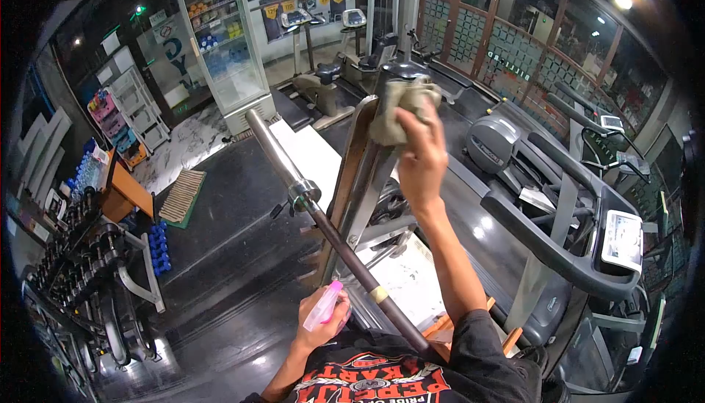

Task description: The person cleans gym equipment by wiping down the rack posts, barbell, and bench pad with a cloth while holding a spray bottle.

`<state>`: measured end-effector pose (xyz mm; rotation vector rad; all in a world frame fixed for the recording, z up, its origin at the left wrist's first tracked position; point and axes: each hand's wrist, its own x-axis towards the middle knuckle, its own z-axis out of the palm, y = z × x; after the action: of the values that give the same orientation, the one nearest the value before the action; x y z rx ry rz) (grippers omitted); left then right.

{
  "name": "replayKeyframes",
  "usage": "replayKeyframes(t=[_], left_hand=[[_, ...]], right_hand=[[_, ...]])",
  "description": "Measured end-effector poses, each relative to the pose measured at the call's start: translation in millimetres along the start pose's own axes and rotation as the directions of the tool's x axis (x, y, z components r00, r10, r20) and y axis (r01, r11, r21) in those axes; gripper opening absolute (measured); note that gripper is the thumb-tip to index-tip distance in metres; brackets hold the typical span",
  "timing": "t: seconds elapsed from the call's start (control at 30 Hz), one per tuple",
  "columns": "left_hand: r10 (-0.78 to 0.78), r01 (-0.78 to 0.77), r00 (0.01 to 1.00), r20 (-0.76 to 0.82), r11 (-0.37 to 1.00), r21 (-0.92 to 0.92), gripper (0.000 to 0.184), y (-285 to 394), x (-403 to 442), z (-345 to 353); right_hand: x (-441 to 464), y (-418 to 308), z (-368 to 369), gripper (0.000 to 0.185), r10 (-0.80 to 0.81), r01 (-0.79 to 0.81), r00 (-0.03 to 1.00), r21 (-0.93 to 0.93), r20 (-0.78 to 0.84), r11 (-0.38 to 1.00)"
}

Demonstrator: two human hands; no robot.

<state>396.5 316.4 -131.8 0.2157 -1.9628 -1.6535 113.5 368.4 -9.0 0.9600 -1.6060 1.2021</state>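
Observation:
My right hand (pixel 424 150) is closed on a greyish-green cloth (pixel 396 113), which lies against the upper end of an upright metal post (pixel 369 190). Lower down, near my chest, my left hand (pixel 323 320) grips a pink and clear spray bottle (pixel 321 307). A barbell (pixel 338 241) with a shiny sleeve runs diagonally across the post, between my two hands. Beside the post stands a notched rack upright (pixel 344 183). Part of the bottle is hidden by my fingers.
Treadmills and an elliptical machine (pixel 492 146) stand to the right. On the left are a dumbbell rack (pixel 139 285), a wooden desk (pixel 128 186) and a striped mat (pixel 183 196). A glass-door fridge (pixel 224 43) and exercise bikes (pixel 323 84) are at the back.

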Motion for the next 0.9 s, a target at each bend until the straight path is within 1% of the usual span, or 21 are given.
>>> replayKeyframes(t=[0.03,0.07,0.1,0.17,0.23,0.27,0.3,0.33,0.37,0.4,0.43,0.47,0.53,0.57,0.63,0.7,0.73,0.77,0.83,0.87,0.9], left_hand=[[0.015,-0.015,1.000,0.001,0.999,0.031,0.010,0.5,1.5,0.1],[0.029,-0.029,1.000,0.005,0.998,0.060,0.010,1.1,2.3,0.2],[0.029,-0.030,1.000,0.008,0.998,0.061,0.010,2.5,2.6,0.8],[-0.011,0.011,1.000,-0.011,1.000,0.022,0.010,4.1,5.6,1.5],[-0.022,0.022,1.000,-0.011,0.999,0.047,0.009,-1.3,6.2,0.9],[-0.028,0.028,1.000,-0.006,0.997,0.072,0.009,-3.2,7.4,1.1],[-0.028,0.028,1.000,-0.001,0.997,0.069,0.009,-1.2,9.0,2.0],[-0.037,0.037,0.999,0.007,0.999,0.036,0.009,2.4,11.3,2.8],[-0.045,0.044,0.999,0.011,0.999,0.004,0.009,4.1,13.5,3.8],[-0.045,0.045,0.999,0.009,0.999,0.003,0.009,2.2,13.3,4.9],[-0.003,0.003,1.000,0.010,0.999,0.033,0.009,-1.4,14.0,5.8],[0.042,-0.043,0.999,0.015,0.997,0.065,0.009,-3.6,16.0,5.5],[0.028,-0.028,1.000,0.011,0.999,0.027,0.009,-4.0,20.1,6.7],[-0.009,0.009,1.000,0.012,1.000,-0.017,0.010,-2.5,17.5,7.4],[-0.015,0.015,1.000,0.023,1.000,0.016,0.010,3.5,20.8,7.3],[-0.017,0.017,1.000,0.018,1.000,0.014,0.010,6.7,22.3,6.2],[-0.019,0.019,1.000,0.017,1.000,0.013,0.010,5.7,22.1,6.2],[-0.026,0.026,1.000,0.000,0.999,-0.019,0.010,3.4,21.8,6.0],[-0.037,0.036,0.999,-0.018,0.998,-0.047,0.011,-1.7,20.3,3.6],[0.010,-0.009,1.000,-0.020,0.999,0.042,0.011,-4.7,19.2,1.3],[0.059,-0.056,0.998,-0.016,0.990,0.129,0.011,-6.6,18.0,-1.6]], right_hand=[[1.2,-4.1,7.9,0.058,-0.047,0.052,0.998,-0.120,0.046,0.991],[-10.9,3.8,18.7,0.050,-0.102,0.100,0.995,-0.107,-0.020,0.989],[-22.2,8.7,18.5,0.039,-0.175,0.172,0.984,-0.123,-0.015,0.977],[-53.2,20.0,15.7,0.035,-0.219,0.221,0.970,-0.011,0.103,0.975],[-84.9,27.3,13.9,0.033,-0.251,0.252,0.959,0.007,0.136,0.968],[-97.9,28.9,9.4,0.038,-0.188,0.188,0.970,0.017,0.155,0.982],[-113.7,32.0,6.2,0.038,-0.187,0.187,0.970,0.011,0.156,0.982],[-131.2,39.0,6.0,0.041,0.078,-0.083,0.982,0.024,0.170,0.996],[-143.5,49.2,8.4,0.043,0.333,-0.346,0.924,0.037,0.189,0.938],[-151.1,63.5,5.9,0.048,0.539,-0.583,0.776,0.046,0.327,0.811],[-159.6,77.2,6.6,0.047,0.689,-0.752,0.612,0.014,0.388,0.660],[-169.7,88.5,6.4,0.046,0.686,-0.731,0.669,0.083,0.287,0.677],[-151.1,86.4,7.2,0.046,0.652,-0.650,0.753,0.265,0.094,0.712],[-130.8,81.8,6.1,0.048,0.640,-0.624,0.768,0.249,0.023,0.741],[-68.4,45.4,-7.9,0.048,0.672,-0.623,0.740,0.414,0.035,0.664],[-35.1,30.7,-10.0,0.052,0.572,-0.510,0.819,0.500,0.034,0.700],[-10.8,23.3,-8.5,0.052,0.293,-0.256,0.955,0.366,-0.048,0.895],[12.1,15.4,-6.0,0.053,-0.024,0.040,0.997,0.207,-0.079,0.978],[38.1,-0.6,-3.5,0.044,-0.216,0.228,0.964,-0.062,0.157,0.972],[41.4,2.9,0.8,0.043,-0.296,0.323,0.941,-0.175,0.165,0.930],[33.9,10.7,6.7,0.043,-0.295,0.322,0.941,-0.175,0.163,0.931]])
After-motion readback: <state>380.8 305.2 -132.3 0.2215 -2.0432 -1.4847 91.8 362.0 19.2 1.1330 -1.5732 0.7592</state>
